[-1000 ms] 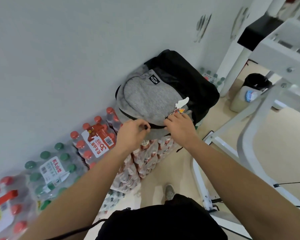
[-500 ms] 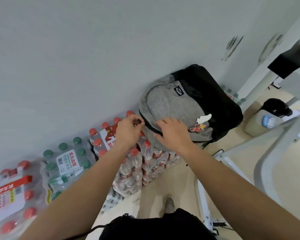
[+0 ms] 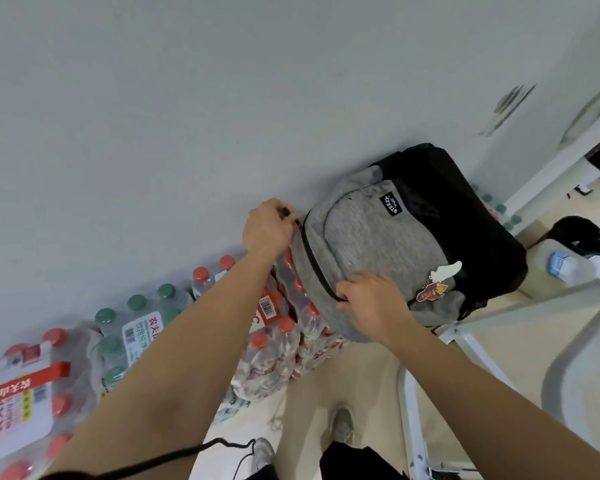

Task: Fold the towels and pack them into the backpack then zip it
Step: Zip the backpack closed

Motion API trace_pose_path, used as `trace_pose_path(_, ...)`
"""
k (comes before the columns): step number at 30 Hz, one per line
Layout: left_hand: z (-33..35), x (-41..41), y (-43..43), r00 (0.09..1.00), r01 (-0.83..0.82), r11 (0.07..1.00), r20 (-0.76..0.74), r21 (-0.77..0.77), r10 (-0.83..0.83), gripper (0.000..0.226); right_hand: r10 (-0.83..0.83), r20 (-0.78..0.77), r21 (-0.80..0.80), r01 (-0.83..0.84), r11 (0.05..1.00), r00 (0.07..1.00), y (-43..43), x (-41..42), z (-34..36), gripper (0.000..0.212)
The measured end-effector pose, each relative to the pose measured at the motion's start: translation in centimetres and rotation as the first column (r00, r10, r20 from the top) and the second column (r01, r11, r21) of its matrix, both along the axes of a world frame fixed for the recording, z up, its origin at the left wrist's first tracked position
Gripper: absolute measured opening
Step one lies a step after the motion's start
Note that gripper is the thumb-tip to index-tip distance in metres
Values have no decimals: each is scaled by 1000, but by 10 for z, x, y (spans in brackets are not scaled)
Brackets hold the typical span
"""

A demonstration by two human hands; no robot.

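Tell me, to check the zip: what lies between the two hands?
Head view: the black zip line on the backpack, running from left hand to right hand.

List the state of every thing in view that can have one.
backpack: resting on the bottle packs, main zip looks closed along its visible run.
zipper pull: pinched by the left hand, at the zip's wall-side end.
right hand: grips the backpack's near edge.
bottle packs: wrapped, caps on.
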State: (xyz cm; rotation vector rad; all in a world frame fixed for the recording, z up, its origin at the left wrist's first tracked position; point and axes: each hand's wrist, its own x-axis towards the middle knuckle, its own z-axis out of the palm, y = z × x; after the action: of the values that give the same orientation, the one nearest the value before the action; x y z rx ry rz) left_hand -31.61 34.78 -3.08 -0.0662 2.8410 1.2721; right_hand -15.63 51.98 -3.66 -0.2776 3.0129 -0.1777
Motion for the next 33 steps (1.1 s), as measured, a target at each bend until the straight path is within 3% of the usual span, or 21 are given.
trace_pose_path(2,-4,-3,2,1000,-4,1000,-5,21,5,11,-16,7,-36,16,999,1000,-3,-11,9,22)
trace_pose_path(5,-8,-8,-1,1000,-11,998,-14,60,12,7,-117,-146,-118,100,988,982,-17,-52,20,34)
trace_pose_path(7,-8,-12,-3,1000,9,998,-29,57,-7,8,-167,-176,-75,156,985,970,-30,-82,20,42)
trace_pose_path(9,-5,-17,-2,997,49,998,-55,27,-47,9,-193,-143,-38,190,981,971,-38,-103,13,33)
trace_pose_path(12,-1,-29,5,991,98,994,-83,-50,-102,11,-196,-149,-113,180,977,969,-41,-108,-1,3)
trace_pose_path(17,10,-51,37,971,160,971,-147,-178,-187,17,-184,-289,-226,120,967,939,-27,-101,-14,9)
trace_pose_path(24,28,-86,89,910,293,882,-174,-370,-375,28,-219,-285,-245,150,958,933,-24,-96,-26,18)
trace_pose_path(33,28,-113,148,871,348,853,-204,-388,-448,24,-193,-249,-304,113,946,949,-20,-96,-39,28)
